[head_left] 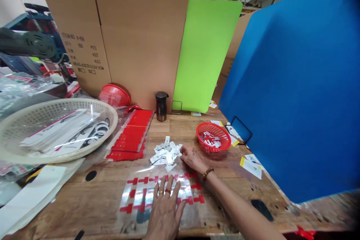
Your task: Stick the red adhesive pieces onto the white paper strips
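Observation:
My left hand (166, 204) lies flat with fingers spread on a clear plastic sheet (126, 195) that bears rows of red T-shaped stickers (132, 181). Two rings are on its fingers. At the right edge of a loose pile of small white printed tags (165, 152), my right hand (192, 158) has its fingers bent and pinched together. What is between those fingertips, if anything, is too small to make out. A beaded bracelet circles the right wrist. To the right of that hand stands a red plastic basket (213, 127) with some white and red tags inside.
Red sticker sheets (137, 131) are stacked left of the tags. A dark tumbler (161, 105) stands behind. At left, a cream basket (56, 159) holds packaged cards. Cardboard (140, 41), a green board (208, 52) and a blue board (298, 93) wall the table. Printed cards (251, 167) lie at right.

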Action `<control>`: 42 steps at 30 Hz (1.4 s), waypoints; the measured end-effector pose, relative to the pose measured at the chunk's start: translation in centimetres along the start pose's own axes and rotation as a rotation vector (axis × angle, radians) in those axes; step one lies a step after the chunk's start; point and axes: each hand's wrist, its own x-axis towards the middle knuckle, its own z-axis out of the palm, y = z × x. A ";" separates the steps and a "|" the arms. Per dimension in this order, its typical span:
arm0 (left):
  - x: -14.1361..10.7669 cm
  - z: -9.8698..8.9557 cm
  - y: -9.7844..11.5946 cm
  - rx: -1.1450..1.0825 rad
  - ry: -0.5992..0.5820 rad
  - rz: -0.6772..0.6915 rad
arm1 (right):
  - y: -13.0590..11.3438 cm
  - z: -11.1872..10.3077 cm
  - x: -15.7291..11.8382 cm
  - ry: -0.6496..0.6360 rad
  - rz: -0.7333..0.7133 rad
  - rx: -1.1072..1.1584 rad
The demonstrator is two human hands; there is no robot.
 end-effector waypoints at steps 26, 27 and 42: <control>-0.3 0.0 0.0 -0.252 -0.078 -0.105 | 1.9 -3.8 -2.8 -0.038 0.003 0.254; -0.1 -0.2 0.0 -0.330 -0.073 -0.149 | 1.6 -4.0 -3.9 0.003 -0.012 0.268; 4.3 -7.2 -0.3 -1.807 -0.521 -1.210 | -2.6 -1.5 -15.2 0.145 -0.347 0.332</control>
